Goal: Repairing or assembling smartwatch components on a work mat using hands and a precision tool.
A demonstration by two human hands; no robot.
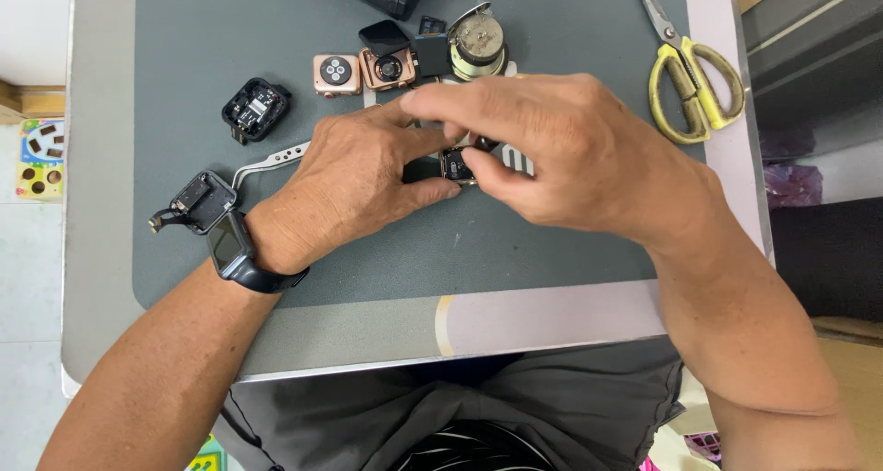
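We saw a dark rectangular smartwatch screen point(227, 243) on the wrist at lower left, unlit, a detached black glossy screen panel point(384, 38) lifted off a rose-gold watch case point(390, 69) at upper centre

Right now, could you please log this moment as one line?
left hand: pinches small square watch case | right hand: fingertips on it | surface: grey mat | nearby: yellow-handled scissors

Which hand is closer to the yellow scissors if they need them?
Probably the right hand. The yellow scissors lie on its side of the grey mat. The left hand is farther off and pinches the small watch part.
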